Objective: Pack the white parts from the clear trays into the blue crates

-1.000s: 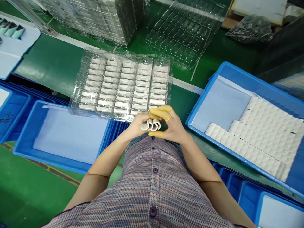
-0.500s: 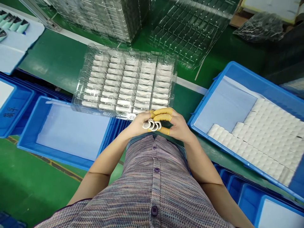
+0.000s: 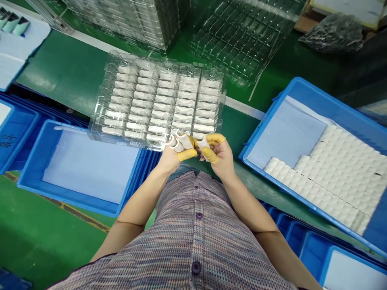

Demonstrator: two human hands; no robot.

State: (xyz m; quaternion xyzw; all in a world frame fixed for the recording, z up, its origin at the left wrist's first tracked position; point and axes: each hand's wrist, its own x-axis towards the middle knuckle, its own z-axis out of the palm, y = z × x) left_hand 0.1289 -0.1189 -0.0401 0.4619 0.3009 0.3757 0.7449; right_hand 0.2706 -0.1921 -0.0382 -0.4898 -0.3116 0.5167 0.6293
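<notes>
Both hands wear yellow finger cots and meet in front of my waist, at the near edge of a clear plastic tray [image 3: 98,121]. My left hand [image 3: 172,159] is closed around a few white curved hollow pieces [image 3: 183,141], their open ends facing up. Between thumb and fingers my right hand [image 3: 222,155] pinches a single white curved piece [image 3: 203,143], held apart from the others. Rows of similar white pieces [image 3: 163,102] fill the tray's columns. My fingers hide part of the tray's near right corner.
To the right, a blue bin [image 3: 260,133] holds many white pieces in tight rows on a pale sheet. A blue bin with a pale liner [image 3: 87,165] is at left. Stacked clear trays [image 3: 130,24] and another clear tray stack [image 3: 242,36] stand behind.
My hands have drawn slightly apart. One white piece is now in my right hand, separated from the bunch in my left. The pieces have tilted upward.
</notes>
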